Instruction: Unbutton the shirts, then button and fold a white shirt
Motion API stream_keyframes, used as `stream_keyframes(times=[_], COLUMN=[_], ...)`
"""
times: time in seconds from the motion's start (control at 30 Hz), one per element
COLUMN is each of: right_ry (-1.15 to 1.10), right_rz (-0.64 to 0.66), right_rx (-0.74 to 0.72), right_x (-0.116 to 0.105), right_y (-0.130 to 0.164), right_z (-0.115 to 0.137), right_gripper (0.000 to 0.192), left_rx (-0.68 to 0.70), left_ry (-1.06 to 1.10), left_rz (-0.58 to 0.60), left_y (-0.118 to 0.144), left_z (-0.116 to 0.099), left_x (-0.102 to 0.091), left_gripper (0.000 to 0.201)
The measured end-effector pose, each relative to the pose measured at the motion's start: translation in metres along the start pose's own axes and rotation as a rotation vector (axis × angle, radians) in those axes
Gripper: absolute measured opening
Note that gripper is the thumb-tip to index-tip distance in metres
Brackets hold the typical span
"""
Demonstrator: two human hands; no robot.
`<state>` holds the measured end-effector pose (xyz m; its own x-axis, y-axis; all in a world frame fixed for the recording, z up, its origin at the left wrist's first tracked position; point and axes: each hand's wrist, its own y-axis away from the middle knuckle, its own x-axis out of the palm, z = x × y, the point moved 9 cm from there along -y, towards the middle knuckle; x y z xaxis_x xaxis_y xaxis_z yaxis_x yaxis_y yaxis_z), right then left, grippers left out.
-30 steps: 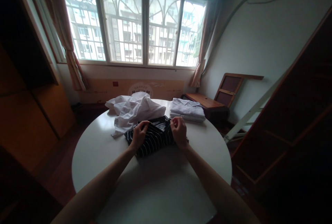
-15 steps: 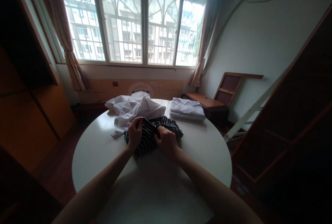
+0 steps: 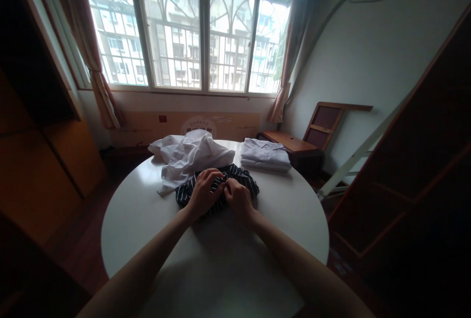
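Two bare hands meet over one bundle in my head view. The striped cloth [image 3: 247, 180], black with thin white lines, lies crumpled in a low heap on the round white surface [image 3: 132, 229], a little beyond its middle as I look at it. My left hand [image 3: 206, 194] arches over the heap with its fingers bent towards the right; its fingertips end right by the other hand, and I cannot tell whether they grip the fabric or only rest on it. My right hand [image 3: 238, 198] is closed, thumb and fingers pinching the striped cloth near the centre of the heap. Both forearms reach in from the near side, and the hands are so close that the fingertips nearly touch or do touch; I cannot make out which.

Just behind the heap and to its left, I have a rumpled white cloth [image 3: 189, 153] spread loosely, one corner trailing towards me. Behind the heap to the right sits a neat folded stack [image 3: 265, 156] of pale clothes, near the far rim. Past the surface I see a barred window [image 3: 169, 38], a long tan board [image 3: 143, 122] beneath it, and tied curtains [image 3: 99, 87] at either end.
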<state>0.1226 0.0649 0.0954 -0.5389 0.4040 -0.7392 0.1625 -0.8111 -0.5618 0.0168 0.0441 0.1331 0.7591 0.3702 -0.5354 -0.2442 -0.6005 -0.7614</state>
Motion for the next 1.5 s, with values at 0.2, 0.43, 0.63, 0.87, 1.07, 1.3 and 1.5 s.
stream_keyframes(times=[0.2, 0.43, 0.63, 0.87, 1.07, 1.3, 1.5], right_ry=[-0.016, -0.09, -0.182, -0.26, -0.259, -0.177, -0.128], right_rz=[0.006, -0.025, -0.015, 0.01, 0.031, -0.003, -0.004], right_rx=[0.016, 0.018, -0.046, -0.124, -0.18, -0.125, -0.038], right_x=[0.004, 0.003, 0.003, 0.004, 0.003, -0.001, -0.004], right_y=[0.0, 0.0, -0.001, 0.001, 0.001, 0.0, -0.001], right_z=[-0.004, -0.004, 0.001, 0.008, 0.01, 0.01, 0.006], right_gripper=[0.012, 0.014, 0.011, 0.011, 0.015, 0.011, 0.011], left_rx=[-0.056, -0.134, -0.116, -0.086, -0.086, -0.138, -0.098], left_ry=[-0.087, -0.142, -0.147, -0.198, -0.208, -0.114, -0.164], left_rz=[0.113, 0.075, 0.117, 0.17, 0.166, 0.147, 0.152], left_y=[0.011, 0.014, 0.015, 0.013, 0.013, 0.012, 0.013], left_z=[0.011, 0.03, 0.031, 0.032, 0.031, 0.032, 0.024], left_x=[0.025, 0.022, 0.026, 0.03, 0.03, 0.028, 0.028], left_gripper=[0.017, 0.013, 0.017, 0.016, 0.018, 0.015, 0.008])
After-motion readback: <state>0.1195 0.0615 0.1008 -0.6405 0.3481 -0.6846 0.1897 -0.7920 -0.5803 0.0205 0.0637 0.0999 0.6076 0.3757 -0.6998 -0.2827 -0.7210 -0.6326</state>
